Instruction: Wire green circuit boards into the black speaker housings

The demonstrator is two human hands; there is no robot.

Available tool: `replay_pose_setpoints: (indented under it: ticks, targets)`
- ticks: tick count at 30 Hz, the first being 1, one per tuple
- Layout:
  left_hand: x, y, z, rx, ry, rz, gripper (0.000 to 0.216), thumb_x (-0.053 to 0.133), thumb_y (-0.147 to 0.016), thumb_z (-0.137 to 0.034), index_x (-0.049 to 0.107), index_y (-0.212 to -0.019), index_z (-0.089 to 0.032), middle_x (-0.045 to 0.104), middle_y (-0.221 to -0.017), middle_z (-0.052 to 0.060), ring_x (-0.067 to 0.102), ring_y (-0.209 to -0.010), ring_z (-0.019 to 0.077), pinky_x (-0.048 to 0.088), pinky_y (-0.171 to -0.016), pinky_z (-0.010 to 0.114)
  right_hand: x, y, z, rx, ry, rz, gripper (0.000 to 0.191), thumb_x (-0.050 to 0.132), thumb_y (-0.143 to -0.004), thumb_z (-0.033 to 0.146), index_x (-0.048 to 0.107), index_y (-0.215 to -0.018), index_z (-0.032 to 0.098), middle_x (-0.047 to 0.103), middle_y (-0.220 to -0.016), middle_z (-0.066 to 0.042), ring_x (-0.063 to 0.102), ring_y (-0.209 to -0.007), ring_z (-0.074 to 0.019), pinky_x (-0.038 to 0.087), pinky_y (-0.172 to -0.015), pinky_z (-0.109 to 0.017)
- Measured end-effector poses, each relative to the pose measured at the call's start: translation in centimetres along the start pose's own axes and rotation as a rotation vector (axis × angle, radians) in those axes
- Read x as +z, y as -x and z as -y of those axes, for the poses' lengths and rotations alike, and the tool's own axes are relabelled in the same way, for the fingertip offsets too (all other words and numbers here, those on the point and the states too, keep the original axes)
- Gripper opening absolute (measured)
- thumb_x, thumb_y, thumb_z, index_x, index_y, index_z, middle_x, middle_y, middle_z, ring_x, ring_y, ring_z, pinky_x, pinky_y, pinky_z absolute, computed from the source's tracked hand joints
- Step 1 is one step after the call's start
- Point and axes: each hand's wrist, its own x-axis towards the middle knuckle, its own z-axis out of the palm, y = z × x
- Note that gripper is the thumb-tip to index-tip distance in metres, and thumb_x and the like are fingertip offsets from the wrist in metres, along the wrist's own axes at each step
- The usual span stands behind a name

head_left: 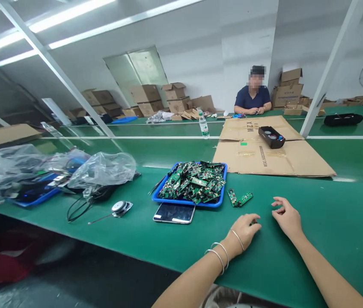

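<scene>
Green covers the long worktop in front of you, its near edge slanting past your lap. Flattened brown cardboard lies along the worktop's far edge, and well beyond it a person in a dark blue top sits with hands close together. Clear plastic bags are heaped toward the worktop's left end, over dark items you can only partly make out. Your blue tray sits near the far edge, left of your hands, filled above its rim with a pile of green circuit boards. Your left hand, three silver bangles at its wrist, is over the worktop with its fingers closed about a small piece that they mostly hide, so you cannot tell its shape. Your right hand is just beside it, fingers loosely bent and released, a gap left between thumb and forefinger. On the cardboard rests a black box with round parts inside it. Your phone lies flat against the tray's near rim, on the side of the worktop's near edge. Left of the phone, a round speaker trails a thin wire. Two loose boards lie just right of the tray, in front of your left hand.
</scene>
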Motion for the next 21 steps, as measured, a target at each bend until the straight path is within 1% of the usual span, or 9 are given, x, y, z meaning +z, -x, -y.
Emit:
replay_pose_setpoints:
  ticks: [3, 6, 8, 10, 12, 14, 15, 18, 21]
  targets:
    - [0.2, -1.3, -1.1, 0.092, 0.01, 0.036, 0.023, 0.043, -0.087, -0.017, 0.063, -0.096, -0.022, 0.061, -0.112, 0.003, 0.058, -0.093, 0.017, 0.046, -0.079, 0.029, 0.2, 0.1, -0.5, 0.036, -0.066, -0.013, 0.044, 0.049, -0.067, 0.031, 0.048, -0.11, 0.021, 0.064, -0.096, -0.002, 0.062, -0.066, -0.0141, 0.048, -0.067, -0.028]
    - [0.9, -2.5, -1.2, 0.205, 0.037, 0.054, 0.017, 0.049, -0.083, -0.019, 0.062, -0.093, -0.024, 0.061, -0.111, -0.001, 0.058, -0.092, 0.0157, 0.046, -0.074, 0.026, 0.7, 0.2, -1.7, 0.069, -0.121, -0.044, 0.047, 0.049, -0.07, 0.034, 0.044, -0.114, 0.021, 0.064, -0.099, -0.004, 0.063, -0.068, -0.0154, 0.049, -0.069, -0.03]
    - [1.7, -2.8, -0.6, 0.24, 0.097, 0.037, 0.016, 0.052, -0.08, -0.019, 0.061, -0.093, -0.024, 0.06, -0.112, 0.0, 0.057, -0.094, 0.0155, 0.045, -0.076, 0.025, 0.9, 0.1, -2.5, 0.084, -0.117, -0.076, 0.049, 0.049, -0.07, 0.034, 0.042, -0.116, 0.021, 0.064, -0.097, -0.004, 0.062, -0.066, -0.0151, 0.05, -0.068, -0.03]
    - [2.7, -2.7, 0.6, 0.218, 0.169, -0.011, 0.017, 0.057, -0.076, -0.021, 0.06, -0.093, -0.024, 0.059, -0.112, 0.001, 0.055, -0.095, 0.017, 0.044, -0.079, 0.027, 0.9, -0.5, -2.8, 0.078, -0.081, -0.085, 0.047, 0.048, -0.069, 0.031, 0.042, -0.115, 0.021, 0.065, -0.096, -0.002, 0.06, -0.06, -0.0136, 0.05, -0.064, -0.028]
    - [3.9, -2.5, 2.0, 0.173, 0.21, -0.054, 0.028, 0.067, -0.068, -0.031, 0.06, -0.095, -0.025, 0.058, -0.111, 0.004, 0.055, -0.095, 0.0208, 0.044, -0.077, 0.031, 0.7, -2.2, -2.5, 0.04, 0.017, -0.049, 0.044, 0.045, -0.067, 0.026, 0.044, -0.111, 0.02, 0.065, -0.095, -0.001, 0.056, -0.056, -0.0115, 0.05, -0.061, -0.026]
    - [5.4, -2.5, 3.2, 0.131, 0.233, -0.067, 0.044, 0.072, -0.062, -0.043, 0.059, -0.1, -0.026, 0.058, -0.11, 0.005, 0.055, -0.093, 0.0226, 0.044, -0.075, 0.032, 0.3, -5.3, -1.7, -0.01, 0.194, 0.021, 0.042, 0.043, -0.065, 0.019, 0.047, -0.108, 0.02, 0.065, -0.097, 0.0, 0.056, -0.056, -0.0102, 0.049, -0.061, -0.024]
    - [6.2, -2.5, 3.6, 0.113, 0.236, -0.073, 0.045, 0.071, -0.064, -0.046, 0.058, -0.103, -0.027, 0.058, -0.108, 0.005, 0.055, -0.091, 0.0219, 0.043, -0.074, 0.031, 0.1, -7.3, -1.2, -0.03, 0.316, 0.06, 0.042, 0.043, -0.065, 0.017, 0.049, -0.107, 0.02, 0.064, -0.098, 0.001, 0.057, -0.058, -0.0098, 0.048, -0.063, -0.023]
    - [8.5, -2.9, 4.0, 0.063, 0.222, -0.099, 0.025, 0.062, -0.078, -0.039, 0.059, -0.101, -0.03, 0.062, -0.096, 0.002, 0.057, -0.081, 0.0171, 0.041, -0.067, 0.027, -0.1, -15.0, -0.1, -0.053, 0.457, 0.064, 0.042, 0.043, -0.066, 0.011, 0.054, -0.106, 0.021, 0.063, -0.102, -0.001, 0.06, -0.07, -0.0131, 0.046, -0.07, -0.026]
    - [9.5, -3.2, 4.0, 0.021, 0.23, -0.058, 0.015, 0.058, -0.081, -0.037, 0.061, -0.094, -0.032, 0.065, -0.08, 0.0, 0.058, -0.074, 0.0176, 0.039, -0.06, 0.027, 0.4, -22.6, 0.0, -0.074, 0.555, 0.045, 0.045, 0.044, -0.07, 0.005, 0.054, -0.113, 0.016, 0.057, -0.115, -0.01, 0.058, -0.09, -0.0205, 0.042, -0.078, -0.032]
